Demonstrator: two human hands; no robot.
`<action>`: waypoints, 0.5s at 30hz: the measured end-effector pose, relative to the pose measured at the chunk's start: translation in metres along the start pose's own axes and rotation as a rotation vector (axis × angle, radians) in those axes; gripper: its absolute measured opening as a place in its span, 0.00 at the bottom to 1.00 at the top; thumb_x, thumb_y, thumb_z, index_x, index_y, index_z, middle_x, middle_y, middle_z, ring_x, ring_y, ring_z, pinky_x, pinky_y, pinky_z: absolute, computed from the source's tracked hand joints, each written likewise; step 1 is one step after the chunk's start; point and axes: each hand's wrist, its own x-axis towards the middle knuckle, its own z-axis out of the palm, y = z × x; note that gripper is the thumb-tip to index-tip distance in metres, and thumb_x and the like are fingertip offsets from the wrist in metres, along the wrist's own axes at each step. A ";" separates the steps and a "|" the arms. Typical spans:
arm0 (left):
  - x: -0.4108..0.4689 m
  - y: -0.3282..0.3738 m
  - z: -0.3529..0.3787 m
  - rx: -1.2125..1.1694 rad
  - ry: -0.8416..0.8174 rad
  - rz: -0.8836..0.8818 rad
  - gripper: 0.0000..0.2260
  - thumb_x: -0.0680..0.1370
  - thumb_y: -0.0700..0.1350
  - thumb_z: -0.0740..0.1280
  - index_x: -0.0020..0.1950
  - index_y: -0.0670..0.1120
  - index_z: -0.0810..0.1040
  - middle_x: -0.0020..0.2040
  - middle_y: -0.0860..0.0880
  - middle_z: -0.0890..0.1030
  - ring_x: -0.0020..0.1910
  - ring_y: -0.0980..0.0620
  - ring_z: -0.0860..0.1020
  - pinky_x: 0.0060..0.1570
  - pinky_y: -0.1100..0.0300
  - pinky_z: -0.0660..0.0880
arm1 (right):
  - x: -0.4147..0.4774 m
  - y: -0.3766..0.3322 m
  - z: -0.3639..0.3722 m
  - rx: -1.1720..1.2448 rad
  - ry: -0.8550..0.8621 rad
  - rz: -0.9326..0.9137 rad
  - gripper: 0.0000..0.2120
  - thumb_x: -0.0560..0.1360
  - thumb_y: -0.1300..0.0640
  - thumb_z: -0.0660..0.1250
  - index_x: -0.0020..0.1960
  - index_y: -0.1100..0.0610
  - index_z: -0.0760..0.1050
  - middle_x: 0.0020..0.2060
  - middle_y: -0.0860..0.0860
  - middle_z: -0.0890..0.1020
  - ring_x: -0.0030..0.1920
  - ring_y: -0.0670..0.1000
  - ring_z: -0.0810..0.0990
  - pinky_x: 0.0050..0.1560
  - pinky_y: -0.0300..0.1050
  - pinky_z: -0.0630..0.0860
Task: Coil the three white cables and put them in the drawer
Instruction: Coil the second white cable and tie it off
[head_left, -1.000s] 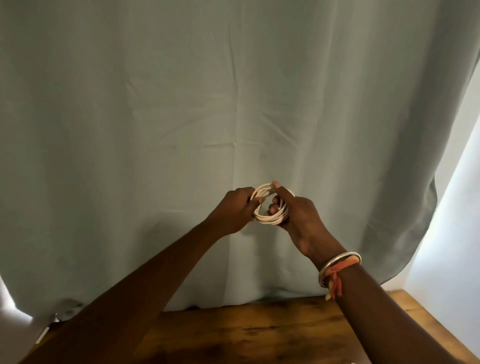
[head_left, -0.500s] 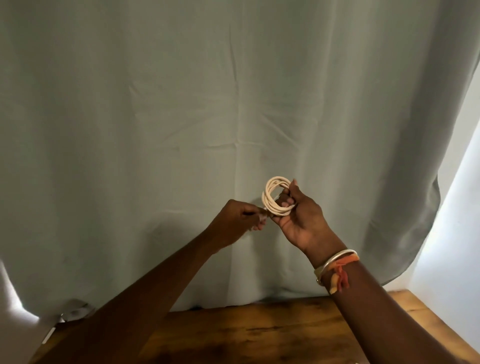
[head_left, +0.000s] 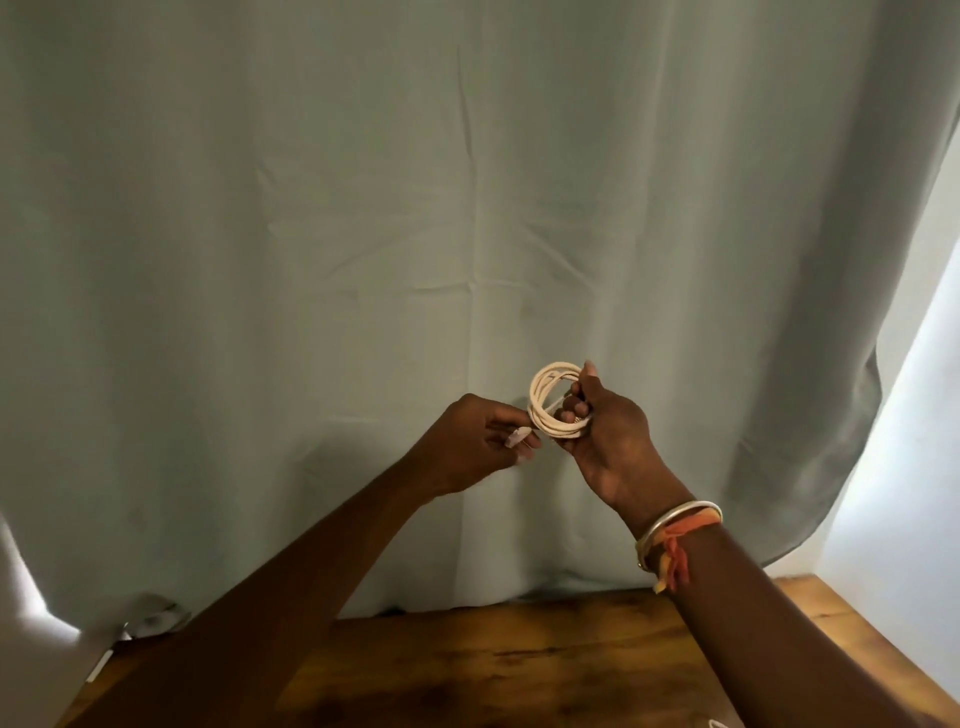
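Note:
A white cable (head_left: 545, 402) is wound into a small round coil, held up in the air in front of the curtain. My right hand (head_left: 605, 436) grips the coil's right side, thumb on top and fingers through the loop. My left hand (head_left: 483, 441) pinches the cable's loose end with its plug (head_left: 519, 435), just left of the coil. A bit of another white cable (head_left: 719, 723) shows at the bottom edge. No drawer is in view.
A pale green curtain (head_left: 415, 234) hangs close behind my hands. A wooden table (head_left: 493, 670) lies below, with a small white object (head_left: 98, 671) at its left edge. A bright wall (head_left: 914, 441) stands to the right.
The coil has turned upright and shifted slightly right in my right hand. My left hand has let go of the coil's rim and pulled the plug end out to the left.

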 end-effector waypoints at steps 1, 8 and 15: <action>0.001 -0.001 -0.002 0.032 0.028 0.040 0.11 0.73 0.35 0.73 0.55 0.41 0.84 0.47 0.45 0.86 0.45 0.51 0.84 0.51 0.59 0.81 | -0.001 0.000 -0.001 -0.061 0.005 -0.027 0.18 0.82 0.49 0.61 0.39 0.58 0.74 0.25 0.49 0.69 0.25 0.47 0.70 0.41 0.47 0.75; -0.004 -0.012 -0.007 -0.159 0.260 0.074 0.09 0.75 0.34 0.70 0.54 0.40 0.84 0.44 0.44 0.86 0.42 0.52 0.84 0.43 0.61 0.79 | -0.012 0.004 0.001 -0.303 -0.059 -0.218 0.16 0.82 0.48 0.62 0.43 0.59 0.77 0.26 0.50 0.72 0.28 0.50 0.72 0.35 0.45 0.72; -0.013 -0.017 -0.009 -0.078 0.381 0.267 0.08 0.74 0.35 0.71 0.53 0.38 0.84 0.47 0.46 0.85 0.46 0.53 0.83 0.47 0.62 0.79 | -0.015 0.011 0.005 -0.534 -0.014 -0.324 0.17 0.82 0.46 0.61 0.45 0.58 0.78 0.27 0.49 0.76 0.31 0.52 0.76 0.38 0.47 0.75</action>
